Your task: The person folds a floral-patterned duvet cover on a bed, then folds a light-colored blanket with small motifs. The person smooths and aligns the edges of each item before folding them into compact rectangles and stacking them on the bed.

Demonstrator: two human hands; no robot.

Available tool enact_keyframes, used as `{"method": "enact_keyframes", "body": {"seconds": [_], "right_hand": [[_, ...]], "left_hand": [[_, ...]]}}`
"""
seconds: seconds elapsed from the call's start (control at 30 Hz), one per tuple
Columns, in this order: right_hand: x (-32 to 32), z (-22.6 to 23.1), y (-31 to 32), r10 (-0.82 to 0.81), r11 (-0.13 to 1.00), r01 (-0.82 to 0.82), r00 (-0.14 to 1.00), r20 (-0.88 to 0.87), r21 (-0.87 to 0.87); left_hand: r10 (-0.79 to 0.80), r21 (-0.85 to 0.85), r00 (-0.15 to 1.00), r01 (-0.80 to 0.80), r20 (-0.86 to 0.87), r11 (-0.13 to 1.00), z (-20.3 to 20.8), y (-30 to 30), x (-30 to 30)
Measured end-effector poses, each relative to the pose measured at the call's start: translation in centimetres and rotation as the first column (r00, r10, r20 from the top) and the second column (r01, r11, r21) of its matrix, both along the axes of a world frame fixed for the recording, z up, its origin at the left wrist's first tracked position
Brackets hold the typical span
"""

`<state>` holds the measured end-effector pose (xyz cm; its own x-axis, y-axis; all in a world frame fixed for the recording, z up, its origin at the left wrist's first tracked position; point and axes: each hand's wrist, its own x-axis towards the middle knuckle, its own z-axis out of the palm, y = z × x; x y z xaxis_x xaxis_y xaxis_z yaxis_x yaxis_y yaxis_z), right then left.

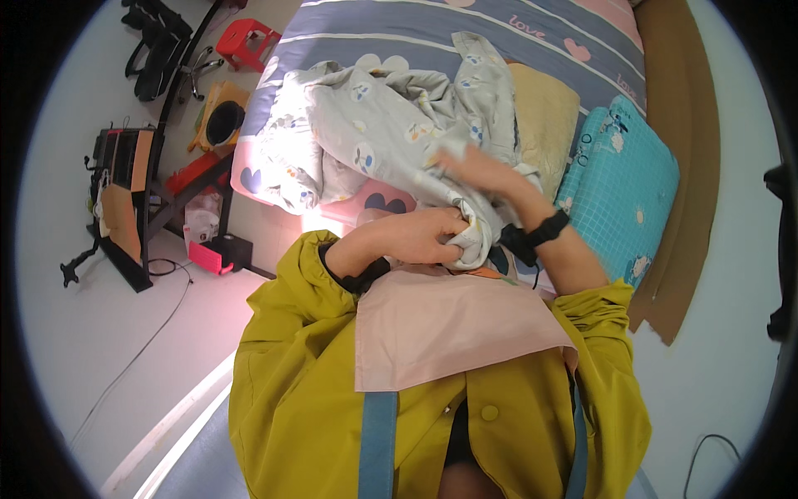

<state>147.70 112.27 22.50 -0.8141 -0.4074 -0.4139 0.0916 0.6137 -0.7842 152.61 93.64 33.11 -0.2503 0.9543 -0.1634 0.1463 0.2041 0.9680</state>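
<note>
My left hand (430,237) pinches gathered grey cloth (386,125). How my blurred right hand (475,172) grips, I cannot tell. Beyond, much lies rumpled.

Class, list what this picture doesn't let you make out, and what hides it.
Head view:
Right hand: fingers blurred, so its grip is unclear.
Patterned cloth: underside hidden by its own folds; left part washed out by glare.
Yellow pillow: left side covered by the cloth.
Bed: far end cut off by the top edge.
</note>
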Motion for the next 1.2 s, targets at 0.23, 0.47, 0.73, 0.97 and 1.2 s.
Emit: {"method": "enact_keyframes", "body": {"seconds": [0.23,0.47,0.73,0.97,1.2], "right_hand": [[3.1,3.4,-5.0,0.445,0.853,-0.436,0.895,0.036,0.288],[5.9,5.5,-4.9,0.345,0.931,-0.302,0.912,-0.224,0.204],[1.6,6.3,2.7,-0.427,0.904,0.423,0.899,-0.097,-0.063],[0.9,6.1,-5.4,-0.121,0.99,0.126,0.99,0.073,-0.066],[2.3,3.9,-8.3,0.02,1.0,-0.021,0.999,0.047,0.012]], "left_hand": [[0.685,-0.312,0.687,-0.614,0.241,0.725,-6.1,-6.0,-4.8],[0.769,-0.523,0.447,-0.834,-0.457,0.175,-22.1,-11.4,-6.8],[0.844,-0.116,0.225,-0.941,0.487,0.318,-6.9,-9.4,-4.9],[0.462,-0.124,0.887,-0.459,-0.006,0.88,-4.5,-5.4,0.5],[0.572,-0.259,0.783,-0.516,0.245,0.816,-4.6,-10.2,0.6]]}}
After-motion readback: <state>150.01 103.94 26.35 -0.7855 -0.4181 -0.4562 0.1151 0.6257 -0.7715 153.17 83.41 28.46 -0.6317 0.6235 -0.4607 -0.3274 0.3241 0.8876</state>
